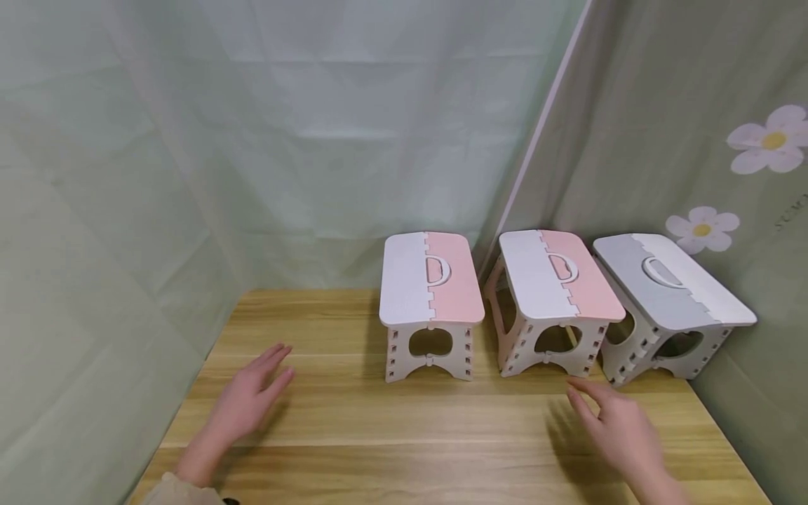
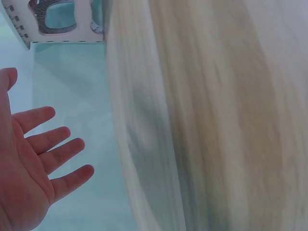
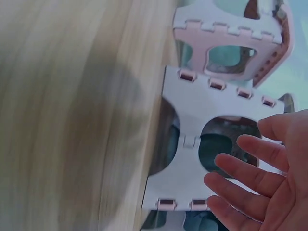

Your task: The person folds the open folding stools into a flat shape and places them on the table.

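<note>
Three folding step stools stand unfolded in a row across the back and right of a wooden table. The leftmost stool point(image 1: 404, 280) and the middle stool point(image 1: 527, 270) have white and pink tops; the rightmost stool point(image 1: 669, 301) is grey and white. Each top carries a curved white handle. My left hand point(image 1: 249, 396) hovers over the table's left side, fingers spread, holding nothing. In front of the middle and rightmost stools is my right hand point(image 1: 621, 431), its fingers extended and apart. The right wrist view shows those fingers point(image 3: 240, 192) overlapping a stool's leg panel point(image 3: 190, 110).
The wooden table point(image 1: 353, 435) has a pale green curtain point(image 1: 303, 175) behind it and along its left side. To the right hangs a curtain printed with white flowers point(image 1: 703, 229), close beside the rightmost stool.
</note>
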A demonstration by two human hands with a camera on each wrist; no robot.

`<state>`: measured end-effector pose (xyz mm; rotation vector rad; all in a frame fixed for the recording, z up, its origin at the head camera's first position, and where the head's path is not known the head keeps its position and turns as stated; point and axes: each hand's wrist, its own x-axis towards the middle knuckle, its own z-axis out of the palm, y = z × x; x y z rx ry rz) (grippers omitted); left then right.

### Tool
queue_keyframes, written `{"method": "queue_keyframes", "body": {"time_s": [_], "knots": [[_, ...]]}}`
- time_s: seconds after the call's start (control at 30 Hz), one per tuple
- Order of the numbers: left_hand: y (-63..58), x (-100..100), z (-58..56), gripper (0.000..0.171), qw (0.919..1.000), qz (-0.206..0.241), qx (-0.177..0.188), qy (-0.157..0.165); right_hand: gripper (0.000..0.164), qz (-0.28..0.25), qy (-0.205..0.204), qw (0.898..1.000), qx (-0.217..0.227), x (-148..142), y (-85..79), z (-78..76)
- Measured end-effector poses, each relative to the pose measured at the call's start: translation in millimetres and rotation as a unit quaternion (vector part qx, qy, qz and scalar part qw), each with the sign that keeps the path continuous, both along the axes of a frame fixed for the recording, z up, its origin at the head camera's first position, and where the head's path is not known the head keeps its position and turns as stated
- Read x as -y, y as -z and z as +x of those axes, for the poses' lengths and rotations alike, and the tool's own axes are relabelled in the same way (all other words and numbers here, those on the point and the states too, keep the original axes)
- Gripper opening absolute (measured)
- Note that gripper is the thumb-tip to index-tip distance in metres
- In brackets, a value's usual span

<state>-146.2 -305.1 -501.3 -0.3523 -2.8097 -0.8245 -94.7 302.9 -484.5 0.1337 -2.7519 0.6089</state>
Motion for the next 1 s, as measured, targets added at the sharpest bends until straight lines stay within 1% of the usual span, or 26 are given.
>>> {"method": "queue_keyframes", "body": {"time_s": [0.13, 0.27, 0.33, 0.43, 0.53, 0.7, 0.8, 0.9, 1.0], "knots": [[-2.7, -5.3, -1.0, 0.050, 0.9995, 0.028, -0.011, -0.003, 0.028, -0.023, -0.010, 1.000, -0.018, 12.2, 1.2, -3.9], [-2.0, -10.2, -1.9, 0.044, 0.9984, 0.052, -0.020, -0.010, 0.025, -0.041, -0.024, 0.998, -0.035, 22.5, 2.4, -6.6], [-1.4, -12.6, -2.7, 0.042, 0.9978, 0.061, -0.019, -0.016, 0.025, -0.051, -0.026, 0.998, -0.030, 27.4, 1.6, -7.1], [-1.0, -16.6, -4.1, 0.040, 0.9965, 0.078, -0.019, -0.025, 0.027, -0.063, -0.021, 0.998, -0.005, 34.9, -0.2, -8.0], [-2.7, -23.1, -5.0, 0.036, 0.9945, 0.094, -0.032, -0.034, 0.029, -0.077, -0.019, 0.997, 0.014, 42.0, -1.3, -9.8], [-5.3, -36.9, -7.1, 0.032, 0.9873, 0.140, -0.055, -0.050, 0.029, -0.101, -0.025, 0.994, 0.016, 51.8, -0.7, -13.8], [-4.3, -43.7, -9.5, 0.033, 0.9820, 0.174, -0.050, -0.052, 0.028, -0.111, -0.028, 0.993, 0.011, 57.3, -1.1, -16.2], [-2.0, -49.1, -11.1, 0.034, 0.9760, 0.209, -0.039, -0.048, 0.026, -0.120, -0.033, 0.992, 0.002, 63.6, -1.8, -18.4], [-0.1, -54.6, -12.6, 0.037, 0.9710, 0.232, -0.026, -0.050, 0.026, -0.124, -0.039, 0.991, -0.004, 70.5, -2.3, -20.9]]}}
